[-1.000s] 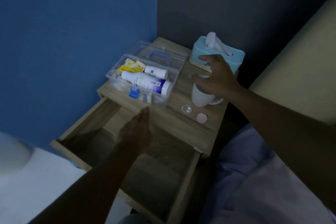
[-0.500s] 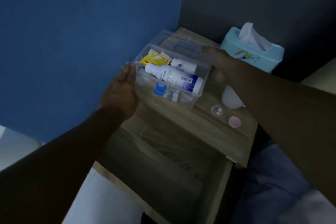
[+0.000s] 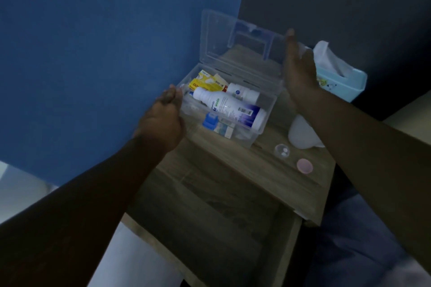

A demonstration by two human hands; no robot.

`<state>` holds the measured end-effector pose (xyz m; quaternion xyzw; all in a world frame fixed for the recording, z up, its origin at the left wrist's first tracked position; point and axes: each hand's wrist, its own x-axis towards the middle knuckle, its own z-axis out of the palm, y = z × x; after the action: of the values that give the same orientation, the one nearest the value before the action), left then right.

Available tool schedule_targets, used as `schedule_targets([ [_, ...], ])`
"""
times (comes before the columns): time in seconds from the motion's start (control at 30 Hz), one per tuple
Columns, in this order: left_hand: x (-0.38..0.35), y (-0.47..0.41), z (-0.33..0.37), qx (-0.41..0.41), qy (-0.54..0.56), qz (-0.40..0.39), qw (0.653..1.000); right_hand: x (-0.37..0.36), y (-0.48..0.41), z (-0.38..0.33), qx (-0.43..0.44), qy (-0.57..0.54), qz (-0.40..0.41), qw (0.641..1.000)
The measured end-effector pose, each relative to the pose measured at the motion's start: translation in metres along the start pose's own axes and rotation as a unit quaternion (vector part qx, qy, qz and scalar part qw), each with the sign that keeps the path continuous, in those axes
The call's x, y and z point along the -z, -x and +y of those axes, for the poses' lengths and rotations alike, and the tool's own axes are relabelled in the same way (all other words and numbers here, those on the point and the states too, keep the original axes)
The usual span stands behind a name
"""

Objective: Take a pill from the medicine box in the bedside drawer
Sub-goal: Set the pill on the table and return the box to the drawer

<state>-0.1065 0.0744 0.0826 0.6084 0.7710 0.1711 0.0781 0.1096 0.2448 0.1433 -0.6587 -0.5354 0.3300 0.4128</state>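
A clear plastic medicine box point(image 3: 268, 114) stands on the wooden bedside table point(image 3: 261, 170). Its lid point(image 3: 235, 39) is tipped upright. Inside lie a large white bottle point(image 3: 229, 109), a smaller white bottle point(image 3: 243, 93), a yellow packet point(image 3: 205, 84) and a blue-capped item point(image 3: 210, 121). My left hand point(image 3: 163, 121) grips the box's left end. My right hand point(image 3: 298, 67) is flat against the lid's right edge, fingers extended. A small clear cup holding two white pills point(image 3: 282, 151) sits on the table next to a pink cap point(image 3: 304, 166). The drawer point(image 3: 210, 228) below is pulled out.
A light blue tissue box point(image 3: 340, 81) stands at the back right, and a white mug point(image 3: 300, 135) is partly hidden behind my right forearm. A blue wall lies to the left, a dark wall behind. Bedding shows at the lower right.
The lid has swung from lying back to upright, with my right hand now on its right edge. My left hand stays at the box's left end. The camera has moved closer.
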Motion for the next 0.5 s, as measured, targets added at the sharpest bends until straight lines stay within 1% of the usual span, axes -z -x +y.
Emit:
schedule_targets([
  [0.03,0.003,-0.001,0.002,0.009,0.003,-0.008,1.000,0.001,0.009,0.003,0.042,0.003,0.001,0.999],
  [0.1,0.012,-0.001,0.004,0.032,0.041,-0.013,0.999,0.007,0.030,0.013,0.118,0.005,-0.022,0.993],
  [0.17,0.020,0.002,0.005,0.034,0.098,0.015,0.995,0.016,0.048,0.027,0.185,0.031,-0.060,0.980],
  [0.2,0.022,0.003,0.006,0.032,0.108,0.029,0.993,0.021,0.056,0.035,0.211,0.042,-0.080,0.973],
  [0.27,0.023,0.005,0.007,0.044,0.111,0.029,0.992,0.029,0.070,0.051,0.268,0.070,-0.129,0.952],
  [0.33,0.024,0.005,0.010,0.058,0.126,0.011,0.990,0.033,0.080,0.064,0.337,0.149,-0.155,0.917],
  [0.4,0.023,0.003,0.015,0.037,0.111,0.020,0.993,0.034,0.085,0.071,0.382,0.219,-0.150,0.885],
  [0.5,0.018,-0.002,0.021,-0.028,0.044,0.014,0.999,0.035,0.089,0.070,0.403,0.240,-0.150,0.870],
])
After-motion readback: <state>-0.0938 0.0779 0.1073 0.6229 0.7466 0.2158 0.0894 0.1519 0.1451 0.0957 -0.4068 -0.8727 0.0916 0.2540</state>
